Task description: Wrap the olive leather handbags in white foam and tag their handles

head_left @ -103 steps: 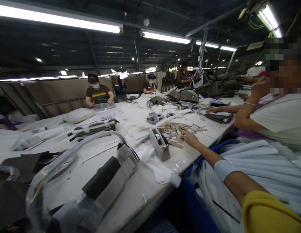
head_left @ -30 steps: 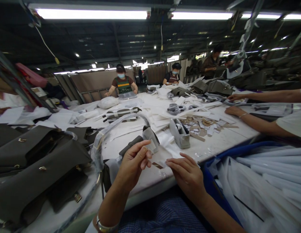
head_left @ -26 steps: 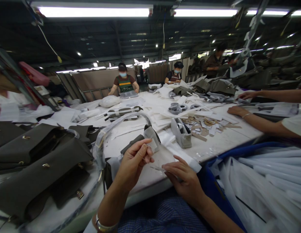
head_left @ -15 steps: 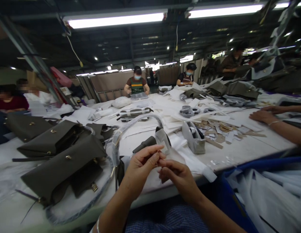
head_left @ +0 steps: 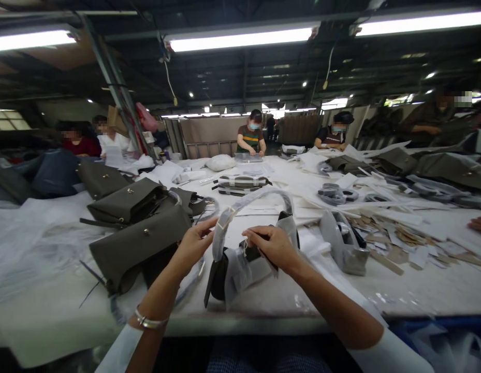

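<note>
In front of me stands a dark olive handbag [head_left: 217, 280], partly wrapped in translucent film, with its plastic-wrapped handle [head_left: 224, 220] arching upward. At the handle's left side is my left hand [head_left: 191, 246], thumb and fingers apart, fingertips at the handle's edge; whether they touch it I cannot tell. My right hand [head_left: 275, 246] pinches a thin white looped string [head_left: 245, 245] between thumb and forefinger over the bag. Its other fingers curl beneath, partly hidden, beside a dark strip.
Several olive handbags [head_left: 141, 243] lie to the left. A grey wrapped bag [head_left: 347, 248] stands right of my right hand, near scattered cardboard pieces [head_left: 403, 238]. Wrapped rolls [head_left: 333, 193] and a flat wrapped bundle [head_left: 242, 184] lie farther back. Co-workers [head_left: 251, 135] sit across the table.
My hands were together at a small thing; now they are apart, the left at the bag handle, the right with the string. The view has swung left.
</note>
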`<state>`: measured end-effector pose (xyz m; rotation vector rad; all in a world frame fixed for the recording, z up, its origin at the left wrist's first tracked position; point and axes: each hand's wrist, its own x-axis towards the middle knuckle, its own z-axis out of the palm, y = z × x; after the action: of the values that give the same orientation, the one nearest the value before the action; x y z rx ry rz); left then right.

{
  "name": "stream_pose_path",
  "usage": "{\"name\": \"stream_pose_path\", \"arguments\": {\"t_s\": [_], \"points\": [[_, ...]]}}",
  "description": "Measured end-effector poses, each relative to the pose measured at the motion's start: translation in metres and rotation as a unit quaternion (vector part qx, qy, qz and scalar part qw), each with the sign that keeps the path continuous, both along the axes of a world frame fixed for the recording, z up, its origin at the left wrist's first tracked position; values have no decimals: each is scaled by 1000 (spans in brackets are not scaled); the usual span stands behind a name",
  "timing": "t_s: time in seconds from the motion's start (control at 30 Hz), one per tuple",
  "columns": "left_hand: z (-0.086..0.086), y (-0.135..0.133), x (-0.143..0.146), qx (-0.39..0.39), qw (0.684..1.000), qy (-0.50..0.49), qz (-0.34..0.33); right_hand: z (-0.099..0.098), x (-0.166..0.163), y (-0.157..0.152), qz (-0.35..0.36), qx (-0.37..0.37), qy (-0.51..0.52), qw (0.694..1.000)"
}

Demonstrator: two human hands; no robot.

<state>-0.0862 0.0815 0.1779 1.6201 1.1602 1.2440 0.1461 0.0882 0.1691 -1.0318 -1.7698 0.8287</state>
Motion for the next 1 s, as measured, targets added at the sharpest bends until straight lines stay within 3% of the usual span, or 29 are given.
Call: {"name": "stream_pose_path", "arguments": {"t_s": [0.1, 0.17, 0.3, 0.4, 0.53, 0.7, 0.8, 0.9, 1.0], "points": [[-2, 13, 3, -65, 990, -13, -123, 5, -19, 12, 42, 17, -10, 999], [-1, 18, 4, -80, 986, -23, -144, 6, -27, 17, 67, 27, -15, 997], [-4, 20, -2, -75, 989, -56, -112, 0, -24, 17, 55, 21, -7, 998], [-12, 11, -11, -89, 982, -160, -54, -13, -18, 5, 47, -28, 41, 998], [-27, -13, -17, -96, 927, -361, -2, -32, -20, -19, 82, -104, 115, 984], [-43, -38, -6, -72, 865, -496, -5, -44, -24, -44, 88, -35, 162, 982], [-49, -45, -1, -57, 871, -488, 3, -47, -21, -50, 113, -2, 161, 980], [-50, -49, 1, -55, 901, -430, 3, -46, -20, -51, 162, 36, 144, 975], [-49, -51, 1, -47, 924, -378, -17, -44, -23, -49, 146, 123, 81, 978]]}}
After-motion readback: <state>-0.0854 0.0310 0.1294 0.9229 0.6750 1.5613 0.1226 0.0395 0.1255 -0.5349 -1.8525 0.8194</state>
